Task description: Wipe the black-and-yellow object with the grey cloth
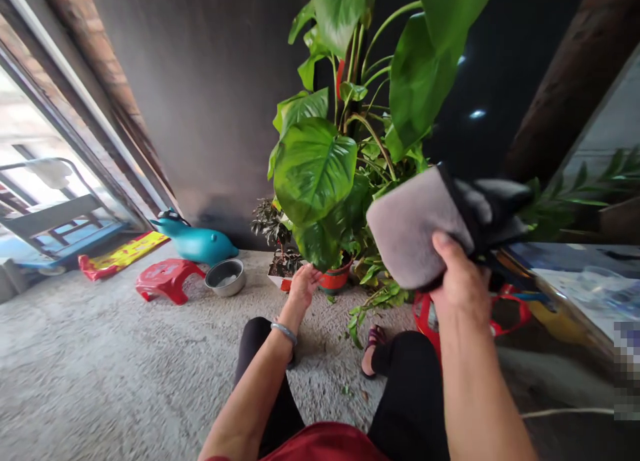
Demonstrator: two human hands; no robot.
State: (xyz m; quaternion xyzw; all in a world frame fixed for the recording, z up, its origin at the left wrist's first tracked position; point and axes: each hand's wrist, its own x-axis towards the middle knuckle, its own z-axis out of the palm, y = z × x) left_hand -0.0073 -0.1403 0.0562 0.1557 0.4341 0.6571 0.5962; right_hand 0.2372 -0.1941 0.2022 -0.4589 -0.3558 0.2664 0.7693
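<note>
A tall potted plant point(316, 168) with broad green leaves stands in front of me. My left hand point(304, 286) is low by the tip of a hanging leaf point(317, 242), its fingers partly stretched out. Whether they touch the leaf is hard to tell. Higher and to the right, my right hand point(457, 274) grips a grey plush cloth point(413, 224) with dark edging, thumb on top. The cloth's black far end is smeared by motion. Below the leaves, the plant's reddish pot point(336, 278) is partly hidden.
On the rough floor at left are a red stool point(167, 279), a metal bowl point(225, 278), a blue animal-shaped toy point(197, 240) and a yellow-red sheet point(127, 253). A smaller potted plant point(277, 228) is beside the large one. A table point(580, 284) stands at right.
</note>
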